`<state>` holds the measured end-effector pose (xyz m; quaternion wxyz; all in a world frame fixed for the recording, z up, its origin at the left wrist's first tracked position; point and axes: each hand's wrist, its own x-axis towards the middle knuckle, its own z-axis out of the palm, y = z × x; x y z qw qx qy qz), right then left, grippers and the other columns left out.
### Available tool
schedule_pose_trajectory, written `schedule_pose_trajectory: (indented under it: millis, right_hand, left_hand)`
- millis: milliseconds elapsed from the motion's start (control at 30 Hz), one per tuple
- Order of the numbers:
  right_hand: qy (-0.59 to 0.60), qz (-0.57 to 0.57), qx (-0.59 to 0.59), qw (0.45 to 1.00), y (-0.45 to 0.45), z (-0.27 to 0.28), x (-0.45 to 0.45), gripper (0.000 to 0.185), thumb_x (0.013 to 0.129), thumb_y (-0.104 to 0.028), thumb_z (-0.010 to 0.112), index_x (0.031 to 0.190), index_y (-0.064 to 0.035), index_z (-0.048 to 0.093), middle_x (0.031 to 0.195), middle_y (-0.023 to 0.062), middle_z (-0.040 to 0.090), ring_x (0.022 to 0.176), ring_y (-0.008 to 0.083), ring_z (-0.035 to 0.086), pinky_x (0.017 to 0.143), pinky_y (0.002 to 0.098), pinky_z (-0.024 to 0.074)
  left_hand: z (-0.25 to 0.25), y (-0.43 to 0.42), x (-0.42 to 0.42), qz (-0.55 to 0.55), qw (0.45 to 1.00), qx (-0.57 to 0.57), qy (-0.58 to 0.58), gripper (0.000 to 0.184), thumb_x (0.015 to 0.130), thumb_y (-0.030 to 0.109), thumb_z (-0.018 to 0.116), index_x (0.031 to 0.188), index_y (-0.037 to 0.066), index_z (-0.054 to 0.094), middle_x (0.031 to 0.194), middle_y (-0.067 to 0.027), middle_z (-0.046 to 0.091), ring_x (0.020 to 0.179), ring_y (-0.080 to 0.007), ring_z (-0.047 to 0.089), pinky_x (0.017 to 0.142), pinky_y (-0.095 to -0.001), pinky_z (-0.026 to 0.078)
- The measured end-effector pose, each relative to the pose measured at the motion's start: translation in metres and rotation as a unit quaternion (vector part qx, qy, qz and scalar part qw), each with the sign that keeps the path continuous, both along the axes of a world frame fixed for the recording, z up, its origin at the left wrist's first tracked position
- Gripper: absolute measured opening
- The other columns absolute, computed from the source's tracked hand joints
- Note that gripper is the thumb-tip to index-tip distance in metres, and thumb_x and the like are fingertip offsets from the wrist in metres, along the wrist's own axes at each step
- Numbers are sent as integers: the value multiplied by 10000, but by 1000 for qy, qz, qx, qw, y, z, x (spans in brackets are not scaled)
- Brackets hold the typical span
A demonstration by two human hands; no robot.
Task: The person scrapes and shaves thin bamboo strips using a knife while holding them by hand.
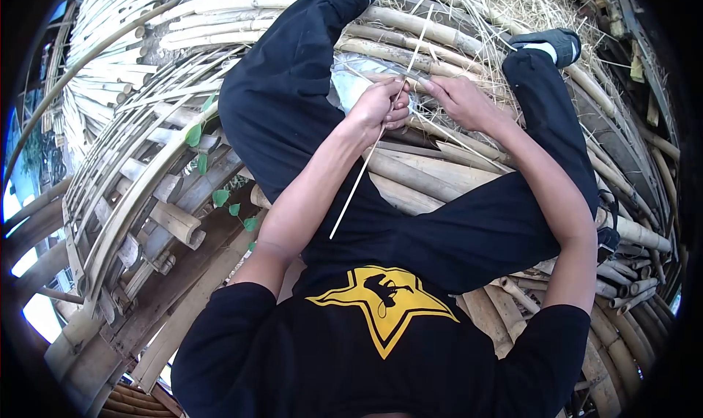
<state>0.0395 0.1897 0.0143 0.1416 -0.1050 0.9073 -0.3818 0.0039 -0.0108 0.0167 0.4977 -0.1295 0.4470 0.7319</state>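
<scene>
Bamboo slats crowd the left of the frame. Near upper centre, a thin strip could snap or slip if tugged unevenly. The left hand curls fist-like round it, forearm slanting up rightward; the right hand angles leftward, thumb extended, its grip impossible to tell.

A bamboo platform of round and split poles lies in daylight. Loose straw litters its far right corner; pale poles lie in rows beyond its far left corner. A green vine trails along its left edge, near a bluish patch, perhaps sheeting.
</scene>
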Motion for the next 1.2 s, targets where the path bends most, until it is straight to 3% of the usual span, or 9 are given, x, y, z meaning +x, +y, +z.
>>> schedule_pose_trajectory:
  millis: [267, 333, 467, 567, 667, 733, 933, 1033, 1200]
  right_hand:
    - [67, -12, -15, 998, 6, -22, 15, 392, 973, -355, 438, 805, -19, 551, 663, 214, 555, 650, 420, 550, 602, 478, 425]
    - [-31, -42, 35, 998, 10, -24, 13, 380, 969, -366, 440, 821, -36, 556, 685, 212, 569, 682, 417, 562, 612, 474, 430]
    - [-3, -64, 70, 995, 21, -46, -2, 400, 968, -395, 420, 847, -54, 592, 740, 227, 602, 756, 426, 580, 653, 500, 432]
    - [-58, -184, 147, 970, 75, -92, -16, 523, 968, -477, 342, 903, -42, 625, 823, 232, 631, 821, 443, 588, 732, 511, 452]
    - [-131, -293, 197, 926, 121, -105, -13, 546, 971, -458, 311, 930, -17, 629, 908, 264, 635, 925, 436, 589, 818, 515, 442]
    - [-101, -331, 148, 926, 114, -100, -8, 558, 970, -462, 314, 907, 0, 621, 885, 276, 627, 906, 445, 586, 812, 513, 434]
    - [-62, -214, -2, 975, 40, -70, 2, 476, 982, -401, 383, 869, 21, 570, 759, 254, 583, 763, 445, 562, 689, 480, 422]
    - [-87, -130, -14, 988, 13, -32, 8, 453, 985, -388, 394, 851, 8, 569, 760, 242, 589, 760, 433, 567, 669, 475, 430]
    - [-33, -89, -17, 995, 12, -34, 11, 447, 972, -413, 418, 843, -18, 582, 719, 229, 589, 726, 431, 577, 640, 502, 432]
  left_hand:
    - [-9, -1, 11, 13, 993, 81, -83, 178, 1015, 197, 344, 911, 86, 436, 588, 9, 359, 368, -60, 256, 329, -218, 241]
    - [-10, -4, 15, 28, 988, 83, -127, 164, 1013, 189, 348, 916, 90, 436, 585, 16, 348, 374, -58, 256, 333, -216, 237]
    - [-14, -5, 13, 54, 987, 55, -138, 156, 1014, 187, 360, 928, 79, 432, 588, 23, 350, 377, -56, 263, 338, -210, 226]
    - [-10, -12, 21, 40, 985, 71, -150, 137, 1007, 174, 369, 935, 78, 436, 589, 22, 360, 378, -49, 270, 332, -201, 238]
    - [8, -11, 18, 19, 991, 76, -113, 160, 1019, 183, 363, 944, 71, 449, 580, 36, 339, 368, -31, 266, 319, -181, 246]
    - [-1, -7, 15, 27, 990, 83, -113, 160, 1016, 197, 382, 950, 74, 460, 594, 33, 359, 377, -32, 275, 341, -185, 250]
    - [-10, 7, 6, 39, 996, -76, -22, 182, 1009, 227, 421, 974, 59, 483, 657, -15, 466, 410, -53, 305, 389, -201, 262]
    - [-14, 6, 2, 19, 996, -86, 2, 192, 1011, 245, 422, 978, 68, 490, 643, -10, 457, 406, -49, 306, 370, -198, 245]
    - [-14, 15, 3, -4, 995, -88, 36, 205, 1011, 268, 426, 969, 78, 492, 603, 9, 415, 379, -46, 278, 339, -196, 213]
